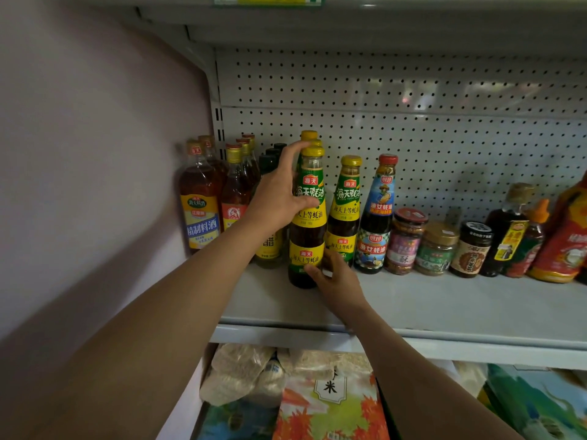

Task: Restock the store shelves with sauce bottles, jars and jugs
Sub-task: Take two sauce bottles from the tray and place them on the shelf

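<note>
A yellow-capped oyster sauce bottle [307, 230] with a green and yellow label stands upright near the front of the grey shelf [444, 309]. My left hand [276, 198] wraps round its upper label from the left, thumb across the front. My right hand [333, 277] grips its base from the right. Two more yellow caps show right behind it. A matching bottle [344, 211] stands just to its right, then a red-capped oyster sauce bottle [376, 217].
Cooking wine bottles [200, 198] and vinegar bottles fill the shelf's left end by the wall. Three small jars [438, 249] and more sauce bottles [508, 230] line the back right. Rice bags [327, 398] lie on the shelf below. A pegboard backs the shelf.
</note>
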### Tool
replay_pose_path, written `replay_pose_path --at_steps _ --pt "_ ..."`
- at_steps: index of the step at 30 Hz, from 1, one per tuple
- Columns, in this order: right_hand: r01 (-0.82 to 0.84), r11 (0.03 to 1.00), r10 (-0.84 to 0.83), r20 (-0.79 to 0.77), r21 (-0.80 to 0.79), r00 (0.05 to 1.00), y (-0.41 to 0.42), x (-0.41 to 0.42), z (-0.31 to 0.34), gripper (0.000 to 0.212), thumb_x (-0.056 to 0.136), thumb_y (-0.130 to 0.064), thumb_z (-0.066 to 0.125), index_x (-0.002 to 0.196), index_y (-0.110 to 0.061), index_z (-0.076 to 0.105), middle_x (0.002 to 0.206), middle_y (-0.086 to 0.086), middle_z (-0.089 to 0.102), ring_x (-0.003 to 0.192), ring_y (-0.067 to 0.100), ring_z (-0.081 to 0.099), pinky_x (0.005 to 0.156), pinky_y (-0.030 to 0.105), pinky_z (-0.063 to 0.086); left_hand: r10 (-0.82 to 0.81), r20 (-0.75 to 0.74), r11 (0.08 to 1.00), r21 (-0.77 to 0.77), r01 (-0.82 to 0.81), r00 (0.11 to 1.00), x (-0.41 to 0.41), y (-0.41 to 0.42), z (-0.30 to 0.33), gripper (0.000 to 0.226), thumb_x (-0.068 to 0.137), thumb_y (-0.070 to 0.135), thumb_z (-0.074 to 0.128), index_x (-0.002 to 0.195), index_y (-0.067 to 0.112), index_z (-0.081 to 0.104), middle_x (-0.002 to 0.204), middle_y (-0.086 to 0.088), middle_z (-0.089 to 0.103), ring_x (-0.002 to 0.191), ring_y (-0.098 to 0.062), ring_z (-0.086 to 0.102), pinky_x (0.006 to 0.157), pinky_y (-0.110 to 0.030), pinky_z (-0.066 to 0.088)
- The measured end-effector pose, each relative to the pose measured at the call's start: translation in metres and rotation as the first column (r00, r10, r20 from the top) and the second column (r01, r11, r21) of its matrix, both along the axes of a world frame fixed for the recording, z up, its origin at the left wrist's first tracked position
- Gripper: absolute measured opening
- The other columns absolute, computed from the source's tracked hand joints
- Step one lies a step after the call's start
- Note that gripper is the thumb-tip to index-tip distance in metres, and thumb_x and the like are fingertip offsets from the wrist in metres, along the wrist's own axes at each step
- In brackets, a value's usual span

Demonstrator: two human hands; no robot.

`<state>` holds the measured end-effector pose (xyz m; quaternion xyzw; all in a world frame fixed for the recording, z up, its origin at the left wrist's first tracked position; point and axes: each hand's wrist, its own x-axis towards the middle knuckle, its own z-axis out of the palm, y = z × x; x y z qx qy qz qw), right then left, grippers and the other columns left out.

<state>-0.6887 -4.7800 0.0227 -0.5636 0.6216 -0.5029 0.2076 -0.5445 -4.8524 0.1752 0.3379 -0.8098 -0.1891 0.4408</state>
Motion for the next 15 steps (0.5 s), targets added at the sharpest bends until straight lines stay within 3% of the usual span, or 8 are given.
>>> replay_pose_path --at_steps 3,6,9,12,15 --pt "0.102 0.994 -0.102 -0.019 0.03 0.995 -0.007 0.001 -0.001 0.048 0.089 -0.043 0.071 0.126 -0.015 0.06 0.12 0.003 0.07 0.109 0.02 0.064 0.091 0.037 0.054 0.041 0.02 0.999 0.015 -0.041 0.999 -0.003 -0.004 0.003 0.1 0.069 0.02 0.088 0.141 0.05 0.025 0.1 0.013 0.065 0.091 -0.007 0.066 0.077 -0.034 0.055" --pt "0.16 0.986 -0.158 -0.039 0.056 0.987 -0.013 0.001 -0.002 0.047 0.087 -0.049 0.071 0.12 -0.016 0.065 0.112 0.002 0.072 0.1 0.02 0.067 0.087 0.041 0.056 0.077 0.049 0.997 0.027 -0.079 0.996 -0.005 -0.005 0.007 0.1 0.069 0.024 0.088 0.14 0.052 0.024 0.11 0.0 0.065 0.1 -0.021 0.064 0.086 -0.05 0.055" --pt "0.201 0.978 -0.199 -0.049 0.056 0.979 -0.019 0.001 -0.005 0.044 0.086 -0.053 0.07 0.113 -0.018 0.069 0.106 -0.001 0.074 0.094 0.017 0.067 0.083 0.039 0.057 0.089 0.051 0.996 0.019 -0.09 0.995 -0.007 -0.007 0.007 0.098 0.071 0.022 0.087 0.141 0.049 0.024 0.107 0.002 0.068 0.095 -0.02 0.067 0.083 -0.05 0.057" --pt "0.259 0.965 -0.256 -0.062 0.032 0.965 -0.021 0.003 -0.006 0.039 0.083 -0.056 0.072 0.102 -0.021 0.072 0.093 -0.006 0.073 0.083 0.012 0.066 0.07 0.027 0.051 0.099 0.046 0.995 0.02 -0.1 0.994 -0.009 -0.011 0.007 0.097 0.072 0.021 0.086 0.143 0.046 0.024 0.105 0.005 0.069 0.091 -0.018 0.069 0.081 -0.048 0.058" --pt "0.35 0.936 -0.347 -0.083 0.026 0.934 -0.023 0.005 -0.004 0.039 0.076 -0.061 0.075 0.076 -0.024 0.065 0.07 -0.014 0.064 0.065 0.007 0.059 0.054 0.022 0.039 0.11 0.045 0.994 0.012 -0.11 0.993 -0.009 -0.014 0.007 0.097 0.073 0.023 0.086 0.144 0.045 0.024 0.108 0.003 0.07 0.094 -0.019 0.069 0.083 -0.047 0.057"
